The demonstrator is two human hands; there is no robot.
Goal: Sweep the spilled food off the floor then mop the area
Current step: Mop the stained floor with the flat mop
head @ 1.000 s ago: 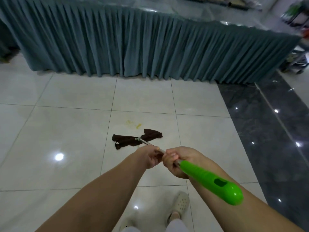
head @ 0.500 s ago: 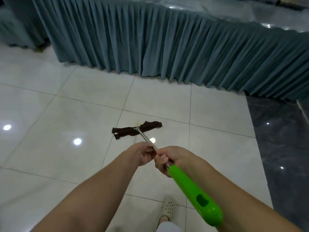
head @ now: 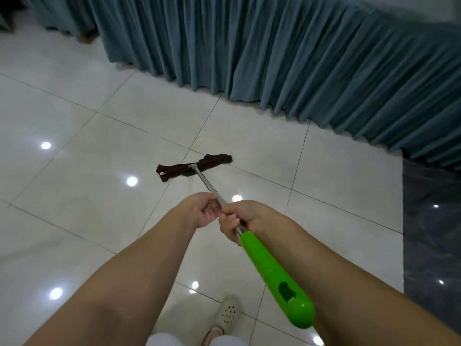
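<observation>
— Where's the mop (head: pixel 217 193)?
— Its brown head lies flat on the floor (head: pixel 74 196), far from the feet.
— And the hands?
— Left hand (head: pixel 203 211) and right hand (head: pixel 239 221) both grip the pole, touching.

1. No readable text, labels, brands, numbers or signs anywhere in the view.
2. Mop handle (head: pixel 274 273): plain green, no print visible.
3. Shoe (head: pixel 225 314): perforated, no logo legible.
</observation>
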